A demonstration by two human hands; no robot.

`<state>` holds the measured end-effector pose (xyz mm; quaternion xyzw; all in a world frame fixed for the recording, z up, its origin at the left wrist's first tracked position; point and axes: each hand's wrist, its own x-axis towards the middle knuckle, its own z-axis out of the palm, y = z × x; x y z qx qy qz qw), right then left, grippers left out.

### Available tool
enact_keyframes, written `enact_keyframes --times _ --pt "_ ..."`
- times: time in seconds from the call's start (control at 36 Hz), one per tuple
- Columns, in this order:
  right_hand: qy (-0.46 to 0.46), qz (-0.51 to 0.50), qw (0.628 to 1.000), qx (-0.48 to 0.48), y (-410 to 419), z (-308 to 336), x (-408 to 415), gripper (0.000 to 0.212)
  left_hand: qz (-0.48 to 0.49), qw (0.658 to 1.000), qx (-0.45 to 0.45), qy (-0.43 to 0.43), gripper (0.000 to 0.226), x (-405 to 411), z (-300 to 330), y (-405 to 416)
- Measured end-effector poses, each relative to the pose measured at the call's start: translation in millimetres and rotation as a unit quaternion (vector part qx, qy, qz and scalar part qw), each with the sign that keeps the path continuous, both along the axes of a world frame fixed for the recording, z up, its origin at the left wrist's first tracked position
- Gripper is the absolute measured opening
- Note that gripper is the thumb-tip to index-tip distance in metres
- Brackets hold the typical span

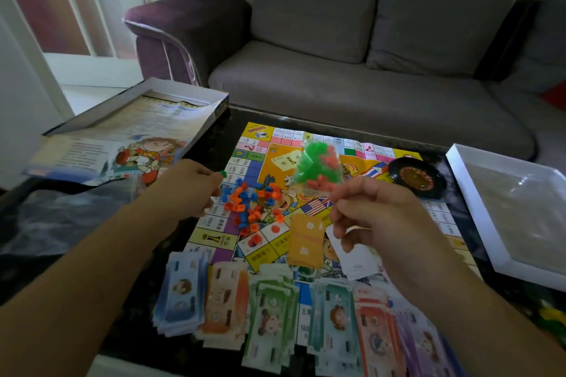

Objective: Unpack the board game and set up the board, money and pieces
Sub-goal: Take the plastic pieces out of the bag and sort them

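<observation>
Six stacks of paper money (275, 312) lie fanned along the near edge of the dark bench (144, 300): blue, orange, green, teal, red and purple, their far ends overlapping the game board (309, 193) spread flat behind them. Above the board the right hand (372, 217) pinches a clear plastic bag (315, 167) of green and red pieces by its lower end, holding it up in the air; this grip also seems to clasp a white slip of paper (355, 257). To the left, the left hand (186, 185) pinches one small green piece (224, 174) between its fingertips, just beside a loose heap of orange and blue pieces (254, 205) on the board. An orange card stack (306, 239) rests near the board's middle, and a small black roulette wheel (416, 179) sits at its far right corner. An open box half (134, 128) with a printed sheet lies at the left, a white box tray (514, 214) at the right. A grey sofa (352, 64) stands behind.
</observation>
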<state>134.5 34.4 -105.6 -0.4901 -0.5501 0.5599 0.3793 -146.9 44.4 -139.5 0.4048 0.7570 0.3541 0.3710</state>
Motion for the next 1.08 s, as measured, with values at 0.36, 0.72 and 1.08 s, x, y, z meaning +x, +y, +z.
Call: enact_keyframes --times 0.36,0.72,1.08 --pt "-0.255 0.041 0.963 0.072 4 -44 -31 0.022 -0.005 0.946 0.008 0.324 0.022 -19 -29 6" --pt "-0.544 0.048 0.798 0.253 40 -75 -94 0.025 -0.044 0.930 -0.050 0.360 0.018 -13 -20 3" --pt "-0.457 0.015 0.850 0.263 35 -62 -70 0.010 -0.356 0.876 0.018 0.324 0.030 29 -12 3"
